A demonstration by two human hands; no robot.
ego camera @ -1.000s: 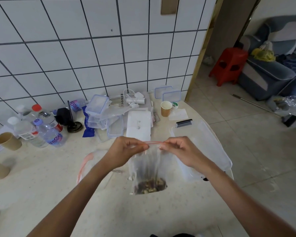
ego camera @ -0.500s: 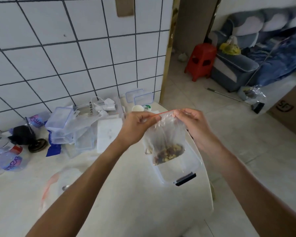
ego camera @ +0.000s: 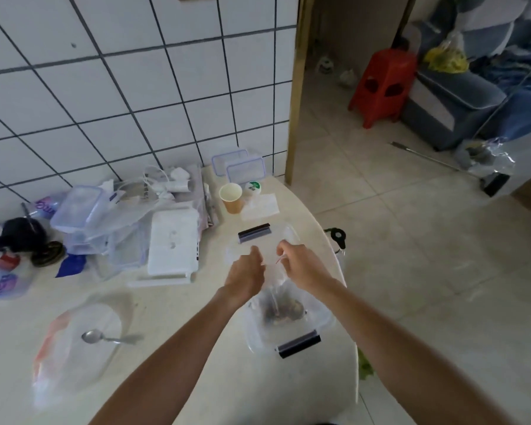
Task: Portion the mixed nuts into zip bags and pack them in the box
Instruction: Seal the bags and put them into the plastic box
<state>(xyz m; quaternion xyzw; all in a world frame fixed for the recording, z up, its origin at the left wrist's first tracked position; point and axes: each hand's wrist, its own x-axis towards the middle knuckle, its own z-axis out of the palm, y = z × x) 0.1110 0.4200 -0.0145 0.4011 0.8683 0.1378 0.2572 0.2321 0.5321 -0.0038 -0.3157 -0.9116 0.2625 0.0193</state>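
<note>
Zip bag (ego camera: 278, 297) of nuts hangs below your hands into the clear box (ego camera: 322, 317); left hand (ego camera: 246, 276) and right hand (ego camera: 301, 266) apparently pinch its top corners.

free: table front (ego camera: 172, 320) | blocked: container pile (ego camera: 111, 228) left, paper cup (ego camera: 231, 197) behind

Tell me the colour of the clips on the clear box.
Black clips, clearest in the head view.
</note>
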